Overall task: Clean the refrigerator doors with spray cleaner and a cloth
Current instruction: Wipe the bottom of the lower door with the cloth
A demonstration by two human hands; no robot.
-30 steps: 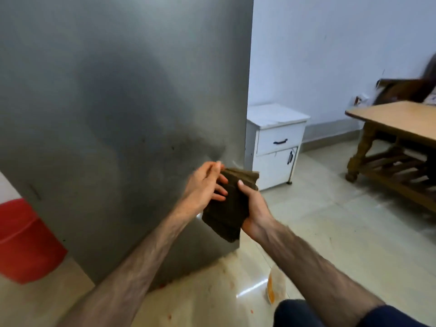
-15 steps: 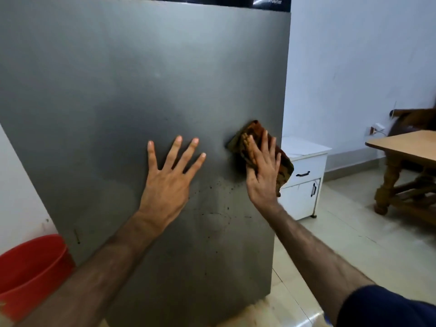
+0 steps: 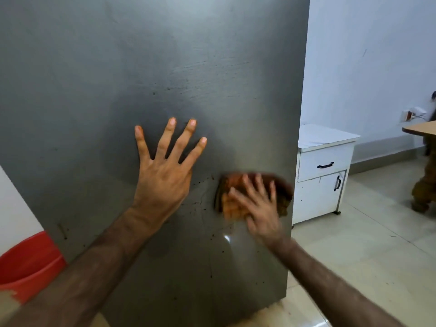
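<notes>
Wiping stage, mid-task by my reading. The refrigerator door (image 3: 132,74) fills most of the head view as a grey steel panel.

Right hand (image 3: 257,206) presses a brown-orange cloth (image 3: 232,199) flat against the door, at about 4 o'clock from frame centre, close to the door's right edge. Its fingers (image 3: 259,185) lie straight and slightly spread over the cloth, pressing rather than gripping. Hand and cloth are motion-blurred, consistent with an active stroke.

Left hand (image 3: 162,180) rests palm-flat on the door, just beside the cloth at its 9 o'clock. Fingers (image 3: 169,135) straight and splayed wide, holding nothing; likely bracing.

Door condition: dark specks (image 3: 200,184) and thin streaks are scattered between the two hands and below them toward 6 o'clock. Faint horizontal smear marks sit higher up, near 12 o'clock, which may be wipe traces; I cannot tell for sure.

Estimate: the lower speckled zone is left to do, and the left half shows no clear sign of wiping. No spray bottle in view, so the spraying step cannot be judged. Only this one panel is visible.

Surroundings: red bucket (image 3: 28,263) at 8 o'clock, white cabinet (image 3: 323,175) at 3 o'clock beside the refrigerator.
</notes>
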